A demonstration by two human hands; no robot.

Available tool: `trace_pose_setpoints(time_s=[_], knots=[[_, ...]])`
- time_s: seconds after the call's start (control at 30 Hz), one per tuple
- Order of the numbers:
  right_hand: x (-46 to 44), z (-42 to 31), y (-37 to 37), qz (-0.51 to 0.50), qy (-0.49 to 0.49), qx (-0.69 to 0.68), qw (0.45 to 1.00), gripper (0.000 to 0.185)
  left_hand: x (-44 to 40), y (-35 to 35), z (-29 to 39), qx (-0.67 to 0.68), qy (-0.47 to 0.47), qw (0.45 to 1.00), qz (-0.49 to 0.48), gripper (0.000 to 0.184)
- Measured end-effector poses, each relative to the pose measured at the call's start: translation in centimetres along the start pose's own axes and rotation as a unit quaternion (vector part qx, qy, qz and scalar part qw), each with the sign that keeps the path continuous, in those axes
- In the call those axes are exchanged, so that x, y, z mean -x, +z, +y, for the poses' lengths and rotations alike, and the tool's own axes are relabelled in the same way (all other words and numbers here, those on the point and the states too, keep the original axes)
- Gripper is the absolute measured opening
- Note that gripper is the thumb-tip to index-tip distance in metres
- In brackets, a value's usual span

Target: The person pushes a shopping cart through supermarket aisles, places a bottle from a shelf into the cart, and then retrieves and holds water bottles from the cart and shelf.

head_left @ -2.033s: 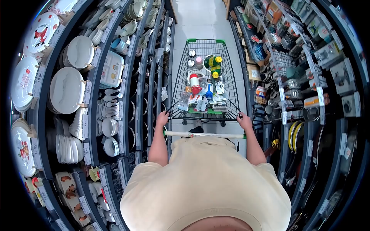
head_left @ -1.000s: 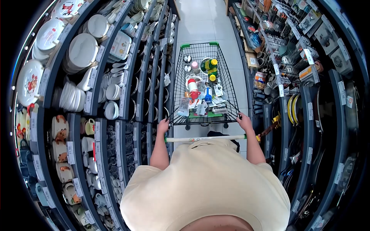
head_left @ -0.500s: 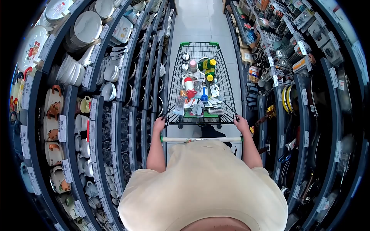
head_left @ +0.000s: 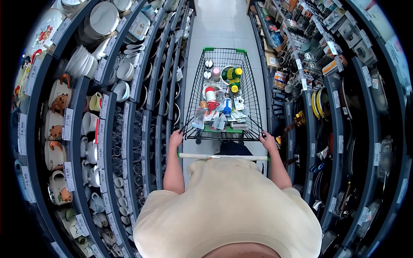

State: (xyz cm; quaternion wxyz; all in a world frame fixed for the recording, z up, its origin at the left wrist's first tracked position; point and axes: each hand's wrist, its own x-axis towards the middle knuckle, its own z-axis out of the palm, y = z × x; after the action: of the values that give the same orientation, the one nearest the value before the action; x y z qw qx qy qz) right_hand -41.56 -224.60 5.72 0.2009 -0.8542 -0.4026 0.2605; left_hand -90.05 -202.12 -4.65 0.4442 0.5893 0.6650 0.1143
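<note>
A wire shopping cart (head_left: 260,103) with green corners stands in front of me. My left hand (head_left: 176,137) is closed round the cart's near left corner, and my right hand (head_left: 267,141) grips the near right corner. The white handlebar (head_left: 193,155) runs across between my forearms, close to my shirt. Inside the cart lie green bottles with yellow caps (head_left: 232,73), a red and white bottle (head_left: 211,98), a blue and white bottle (head_left: 227,105), a pink-capped jar (head_left: 216,72) and several small packages (head_left: 220,122).
Shelves with white plates (head_left: 104,18), patterned mugs (head_left: 55,127) and bowls (head_left: 122,91) line the left side. On the right, racks hold packaged kitchen tools (head_left: 309,56), yellow-rimmed pans (head_left: 319,104) and dark pans. The tiled floor (head_left: 215,26) of the aisle runs ahead between them.
The shelves on both sides have slid back toward me as the cart and I moved along the aisle. Both hands have kept hold of the cart.
</note>
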Motion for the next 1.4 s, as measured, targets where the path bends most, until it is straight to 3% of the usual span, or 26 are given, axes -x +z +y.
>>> trace_pose_setpoints(time_s=[0.07,0.17,0.37,0.5,0.63,0.73,0.87,1.33,1.4], knots=[[0.2,0.4,0.4,-0.003,0.003,0.004,1.000,0.045,0.4,-0.2,-0.3,-0.003,0.027,1.000,0.005,0.034],[0.9,0.3,0.1,-0.004,0.006,0.006,1.000,0.045,1.6,-0.6,0.9,-0.001,-0.033,0.999,-0.015,0.032],[1.8,1.3,0.0,-0.002,0.003,0.006,1.000,0.045,2.9,-0.1,1.0,0.003,-0.031,0.999,-0.018,0.032],[2.5,1.8,-0.2,0.010,0.000,0.001,1.000,0.044,1.0,1.6,-2.7,0.025,0.013,0.999,-0.021,0.033],[3.5,3.1,-0.2,0.015,-0.012,-0.004,1.000,0.045,1.2,2.2,-4.2,-0.045,0.045,0.998,-0.007,0.032],[4.4,4.6,0.4,0.020,-0.018,-0.008,1.000,0.044,3.7,2.1,-3.2,0.021,0.006,1.000,-0.021,0.032],[6.1,5.9,-0.1,0.020,-0.018,-0.010,1.000,0.043,8.2,2.0,-1.4,-0.019,-0.012,1.000,-0.019,0.031],[12.1,10.8,-2.2,0.013,-0.046,0.003,0.999,0.043,15.8,6.4,-5.1,0.027,0.021,0.999,-0.008,0.027],[12.7,11.4,-2.5,0.009,-0.038,-0.001,0.999,0.043,16.8,6.7,-5.1,0.030,-0.010,0.999,-0.028,0.029]])
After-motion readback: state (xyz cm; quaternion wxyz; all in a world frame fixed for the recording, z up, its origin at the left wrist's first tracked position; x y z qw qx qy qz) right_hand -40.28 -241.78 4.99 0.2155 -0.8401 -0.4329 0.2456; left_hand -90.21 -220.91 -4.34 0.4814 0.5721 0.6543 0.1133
